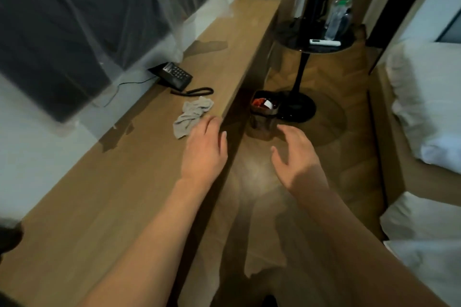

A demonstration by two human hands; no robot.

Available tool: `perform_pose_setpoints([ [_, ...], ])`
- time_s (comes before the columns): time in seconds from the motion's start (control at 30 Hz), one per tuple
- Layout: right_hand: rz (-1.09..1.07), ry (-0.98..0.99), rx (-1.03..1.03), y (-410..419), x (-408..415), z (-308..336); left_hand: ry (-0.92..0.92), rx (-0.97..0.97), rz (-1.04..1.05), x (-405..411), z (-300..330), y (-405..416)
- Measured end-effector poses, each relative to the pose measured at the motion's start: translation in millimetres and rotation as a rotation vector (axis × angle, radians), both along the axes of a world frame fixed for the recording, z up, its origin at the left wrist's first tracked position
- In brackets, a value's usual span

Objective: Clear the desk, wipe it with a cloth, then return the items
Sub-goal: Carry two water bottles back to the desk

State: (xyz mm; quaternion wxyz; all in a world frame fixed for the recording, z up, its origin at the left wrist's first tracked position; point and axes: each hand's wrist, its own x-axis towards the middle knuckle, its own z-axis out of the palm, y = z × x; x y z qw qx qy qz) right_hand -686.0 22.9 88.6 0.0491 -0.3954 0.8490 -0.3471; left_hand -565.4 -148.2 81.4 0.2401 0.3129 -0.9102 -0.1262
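A long wooden desk [104, 182] runs along the left wall. A crumpled grey cloth [192, 116] lies near its front edge. Behind the cloth sits a black telephone [173, 75] with its coiled cord trailing to the right. My left hand [203, 149] hovers over the desk's front edge just short of the cloth, fingers relaxed and holding nothing. My right hand [294, 157] is out over the floor beside the desk, fingers spread, holding nothing. On a round black side table [296, 42] stand a black kettle [314, 6], two water bottles [339, 13] and a white remote [324, 42].
A small waste bin [264, 113] with rubbish stands on the floor under the desk's edge, next to the side table's base [296, 107]. A dark screen under plastic film [82, 20] hangs above the desk. A bed with white linen [429, 107] is on the right.
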Motion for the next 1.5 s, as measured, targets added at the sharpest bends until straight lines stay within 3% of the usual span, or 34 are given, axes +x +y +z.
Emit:
perform_pose_setpoints([
  [0.23,-0.193,0.015,-0.042,63,-103,4,0.001,-0.027,-0.145,-134,15,54],
  [0.5,-0.303,-0.033,-0.006,67,-201,11,0.013,-0.018,-0.275,-258,3,53],
  [1.1,-0.33,0.005,0.029,-62,-497,24,0.063,0.035,-0.363,-567,5,-83],
  [1.5,-0.303,-0.052,0.017,-132,-726,-17,0.045,-0.011,-0.34,-786,-21,-151],
])
